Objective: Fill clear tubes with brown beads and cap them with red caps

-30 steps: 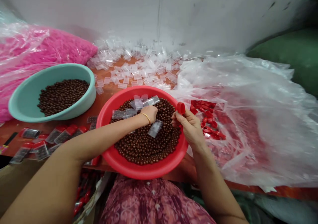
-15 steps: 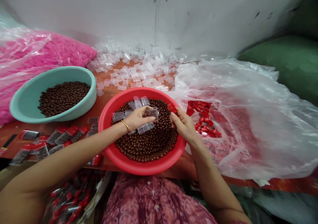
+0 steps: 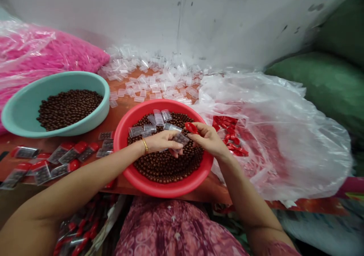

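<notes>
A red basin (image 3: 170, 192) holds many small brown balls (image 3: 159, 170), with several clear plastic containers (image 3: 158, 117) lying on top of them. Over the basin my left hand (image 3: 165, 141) grips a clear container filled with brown balls (image 3: 181, 138), tilted with its end toward the right. My right hand (image 3: 207, 136) pinches a red cap (image 3: 191, 127) just above and beside that container; the two look apart. The far fingers of both hands are partly hidden.
At left stand a teal basin (image 3: 17, 116) of brown balls and red-capped filled containers (image 3: 74, 152). Loose clear containers (image 3: 153, 83) lie behind. A plastic bag (image 3: 284, 135) with red caps (image 3: 227, 129) is at right, a pink-filled bag (image 3: 57, 47) at back left. Below is a pile of capped containers (image 3: 85, 225).
The left hand has moved slightly down with the filled container and turned it. The right hand has brought the red cap left and closer to the container, turning the cap. The view has shifted slightly.
</notes>
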Motion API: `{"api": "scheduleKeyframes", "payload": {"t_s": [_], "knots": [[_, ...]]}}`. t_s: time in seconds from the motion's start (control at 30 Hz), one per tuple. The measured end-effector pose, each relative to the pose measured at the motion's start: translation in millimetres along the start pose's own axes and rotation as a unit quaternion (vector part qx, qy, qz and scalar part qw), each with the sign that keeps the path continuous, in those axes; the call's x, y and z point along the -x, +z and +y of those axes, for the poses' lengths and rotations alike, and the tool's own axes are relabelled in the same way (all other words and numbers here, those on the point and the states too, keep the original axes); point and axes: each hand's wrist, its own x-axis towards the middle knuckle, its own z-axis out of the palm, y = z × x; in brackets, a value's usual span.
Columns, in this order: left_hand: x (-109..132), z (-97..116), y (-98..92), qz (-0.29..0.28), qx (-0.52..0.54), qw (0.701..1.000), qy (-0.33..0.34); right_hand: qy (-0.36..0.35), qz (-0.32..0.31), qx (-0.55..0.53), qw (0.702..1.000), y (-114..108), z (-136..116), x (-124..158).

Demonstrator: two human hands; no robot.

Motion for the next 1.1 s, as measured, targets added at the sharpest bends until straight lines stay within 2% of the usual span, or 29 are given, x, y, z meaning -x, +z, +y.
{"api": "scheduleKeyframes", "payload": {"t_s": [0.1,0.2,0.27,0.33,0.4,0.47,0.6,0.83,1.0,1.1], "knots": [[1.4,2.8,1.3,-0.036,0.005,0.999,-0.015,-0.055,-0.083,0.045,0.994,-6.1,-5.3,-4.2],[2.3,3.7,1.5,-0.055,0.005,0.998,-0.026,-0.091,-0.120,0.070,0.986,-7.0,-5.7,-5.7],[2.6,4.1,1.2,-0.063,-0.002,0.998,-0.022,-0.100,-0.110,0.092,0.985,-4.4,-2.2,-6.9],[2.6,4.8,0.9,-0.060,-0.008,0.998,-0.016,-0.096,-0.055,0.121,0.986,-1.0,3.3,-8.9],[2.2,5.6,0.7,-0.047,-0.010,0.999,-0.012,-0.084,0.015,0.145,0.986,1.1,8.1,-10.5],[1.5,6.3,0.8,-0.027,-0.011,1.000,-0.006,-0.078,0.041,0.151,0.985,0.6,9.8,-9.9],[-0.3,7.4,1.5,0.004,-0.020,1.000,0.005,-0.075,-0.009,0.155,0.985,-4.4,3.4,0.1],[-2.2,4.9,3.7,0.078,-0.088,0.992,0.052,-0.152,0.015,0.263,0.953,-2.9,-2.1,13.9],[-4.3,-1.1,6.5,0.161,-0.144,0.971,0.104,-0.201,-0.006,0.345,0.917,-0.8,3.9,18.0],[-4.0,-2.6,8.7,0.163,-0.133,0.972,0.104,-0.235,-0.024,0.331,0.914,5.8,7.1,22.1]]}}
